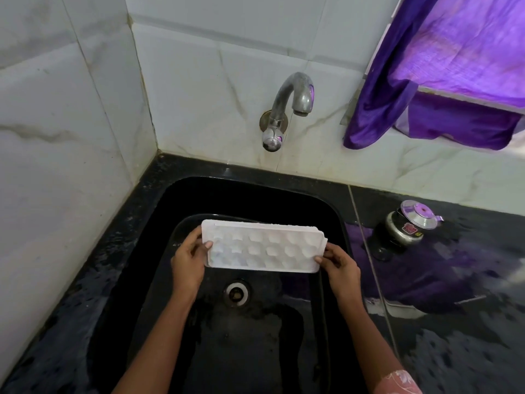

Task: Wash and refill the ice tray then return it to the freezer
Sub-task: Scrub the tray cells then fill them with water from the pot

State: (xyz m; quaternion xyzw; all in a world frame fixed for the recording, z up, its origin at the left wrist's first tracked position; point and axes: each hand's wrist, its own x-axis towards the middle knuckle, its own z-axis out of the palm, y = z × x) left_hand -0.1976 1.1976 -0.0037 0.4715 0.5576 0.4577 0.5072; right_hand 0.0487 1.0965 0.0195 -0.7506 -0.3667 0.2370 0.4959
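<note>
white tray (262, 245), likely light, stiff, slippery when wet: left hand (189, 258) and right hand (339, 264) grasping its short ends over sink (199, 194).

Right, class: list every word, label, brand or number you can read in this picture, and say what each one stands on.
Red sticker on the small steel pot: too small and blurred to read.
Ice tray and tap: no lettering shows.
So no text in this picture can be read.
</note>
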